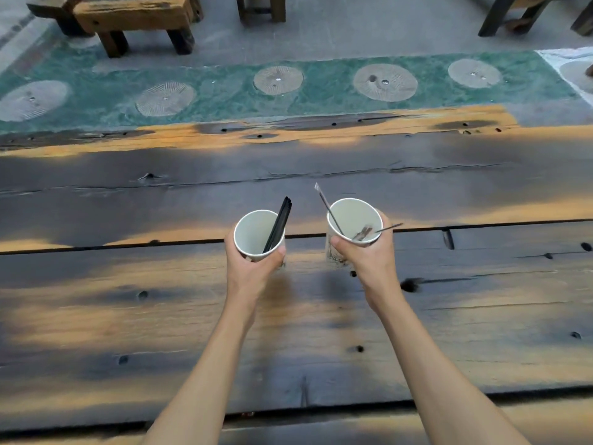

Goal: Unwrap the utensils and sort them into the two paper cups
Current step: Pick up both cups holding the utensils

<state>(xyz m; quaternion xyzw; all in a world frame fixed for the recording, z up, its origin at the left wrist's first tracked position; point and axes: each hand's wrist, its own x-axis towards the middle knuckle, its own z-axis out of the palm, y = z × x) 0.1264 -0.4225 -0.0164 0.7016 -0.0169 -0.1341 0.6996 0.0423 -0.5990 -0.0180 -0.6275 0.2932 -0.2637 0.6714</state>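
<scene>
At frame centre, my left hand [253, 268] fingers wrap the chopsticks [278, 224] cup [256, 236]; right hand [365, 255] clasps the spoon cup [353, 220]. Tilting either could spill utensils onto the bench [128, 316].

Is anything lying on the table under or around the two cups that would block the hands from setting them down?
Nothing visible does. The left hand holds the left cup, the right hand holds the right cup, and the wooden table around them looks bare.

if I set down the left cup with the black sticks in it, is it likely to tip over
Possibly. The left cup looks like thin, light paper, and the black sticks lean against one side past its rim, so the load is off-centre. The plank table looks fairly flat, which should help.
</scene>
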